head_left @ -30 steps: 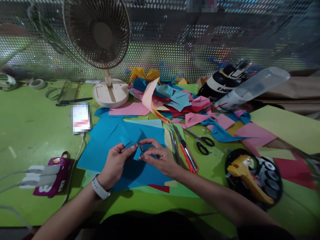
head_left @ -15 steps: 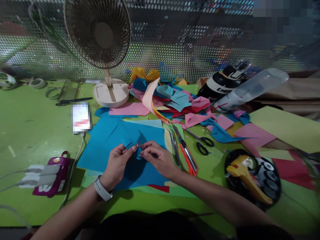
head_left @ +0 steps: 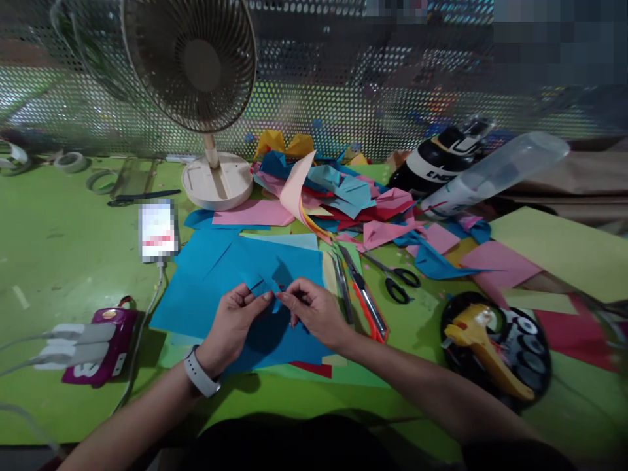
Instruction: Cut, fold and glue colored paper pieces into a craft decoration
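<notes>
Low over a large blue paper sheet (head_left: 196,288), a small folded piece of blue paper (head_left: 271,285) is pinched between the thumb and fingers of my left hand (head_left: 238,320). My right hand (head_left: 314,311) pinches the same piece at its right side, fingers curled. The fingertips partly hide the folds, and the blue piece blends with the sheet below. Just right of the sheet lie an orange utility knife (head_left: 366,301), a slim metal tool (head_left: 343,291) and scissors (head_left: 392,275) with black handles.
A desk fan (head_left: 210,163) stands at the back, beside a heap of coloured paper scraps (head_left: 343,190). Two bottles (head_left: 436,157) lean at the back right. A yellow tape dispenser (head_left: 485,347) sits at right. A phone (head_left: 157,229) and purple power block (head_left: 103,347) lie left.
My right fingers have shifted slightly and curled more along the small blue piece. My left hand has turned a little, keeping its pinch.
</notes>
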Motion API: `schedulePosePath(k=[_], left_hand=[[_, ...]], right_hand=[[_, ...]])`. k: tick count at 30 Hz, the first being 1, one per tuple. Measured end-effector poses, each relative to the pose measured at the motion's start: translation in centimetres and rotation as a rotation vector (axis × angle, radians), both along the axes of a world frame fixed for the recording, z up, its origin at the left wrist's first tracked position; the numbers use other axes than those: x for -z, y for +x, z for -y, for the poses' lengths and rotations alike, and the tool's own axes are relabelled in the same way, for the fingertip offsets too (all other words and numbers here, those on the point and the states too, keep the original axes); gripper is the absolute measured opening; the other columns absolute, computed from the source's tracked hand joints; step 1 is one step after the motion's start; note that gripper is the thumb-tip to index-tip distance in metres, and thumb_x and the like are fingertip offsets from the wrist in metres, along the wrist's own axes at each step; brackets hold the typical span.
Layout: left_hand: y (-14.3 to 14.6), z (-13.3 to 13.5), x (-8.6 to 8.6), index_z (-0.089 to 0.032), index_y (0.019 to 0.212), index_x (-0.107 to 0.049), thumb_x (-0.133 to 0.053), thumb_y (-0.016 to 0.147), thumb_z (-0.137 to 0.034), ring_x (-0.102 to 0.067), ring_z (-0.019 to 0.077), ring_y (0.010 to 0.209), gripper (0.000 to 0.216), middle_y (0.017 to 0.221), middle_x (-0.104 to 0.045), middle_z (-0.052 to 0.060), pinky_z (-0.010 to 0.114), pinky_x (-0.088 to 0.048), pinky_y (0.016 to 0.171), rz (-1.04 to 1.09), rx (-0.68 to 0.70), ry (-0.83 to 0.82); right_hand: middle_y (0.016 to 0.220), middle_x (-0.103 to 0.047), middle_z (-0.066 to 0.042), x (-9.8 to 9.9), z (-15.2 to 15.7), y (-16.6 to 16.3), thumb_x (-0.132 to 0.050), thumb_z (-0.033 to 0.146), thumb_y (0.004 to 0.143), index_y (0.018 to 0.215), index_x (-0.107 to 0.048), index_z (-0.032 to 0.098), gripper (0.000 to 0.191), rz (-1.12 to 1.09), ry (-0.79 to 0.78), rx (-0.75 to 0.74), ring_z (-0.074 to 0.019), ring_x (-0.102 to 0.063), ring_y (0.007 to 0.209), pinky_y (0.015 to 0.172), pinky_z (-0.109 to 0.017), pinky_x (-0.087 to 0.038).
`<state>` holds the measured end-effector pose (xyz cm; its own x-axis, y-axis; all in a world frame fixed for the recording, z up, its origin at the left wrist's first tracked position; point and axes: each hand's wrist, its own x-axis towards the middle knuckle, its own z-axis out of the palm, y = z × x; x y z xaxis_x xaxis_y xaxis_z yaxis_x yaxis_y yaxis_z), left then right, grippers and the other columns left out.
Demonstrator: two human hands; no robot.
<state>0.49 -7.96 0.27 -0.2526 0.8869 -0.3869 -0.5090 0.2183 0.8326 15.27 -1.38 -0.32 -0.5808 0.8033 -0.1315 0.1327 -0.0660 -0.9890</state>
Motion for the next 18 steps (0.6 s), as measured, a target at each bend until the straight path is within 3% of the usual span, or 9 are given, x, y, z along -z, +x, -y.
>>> schedulePosePath(k=[9,18], left_hand=[[0.16,0.22,0.56,-0.015,0.073,-0.064,-0.082,0.066,-0.033,-0.047,0.0064,0.053,0.026,0.056,-0.055,-0.005,0.019,-0.038,0.054,-0.049,0.062,-0.002],[0.18,0.18,0.2,-0.016,0.057,-0.049,-0.082,0.066,-0.03,-0.043,0.0057,0.051,0.037,0.051,-0.046,-0.007,0.02,-0.037,0.054,0.011,0.015,0.037]], right_hand=[[0.056,-0.054,0.006,0.46,0.25,0.27,-0.063,0.05,0.083,0.076,-0.052,0.02,0.032,0.0,-0.006,-0.006,-0.0073,-0.049,0.039,0.037,-0.018,-0.042],[0.055,-0.052,0.007,0.29,-0.43,-0.02,-0.064,0.048,0.082,0.073,-0.051,0.02,0.032,-0.04,-0.036,-0.023,-0.0071,-0.05,0.043,0.041,-0.018,-0.042]])
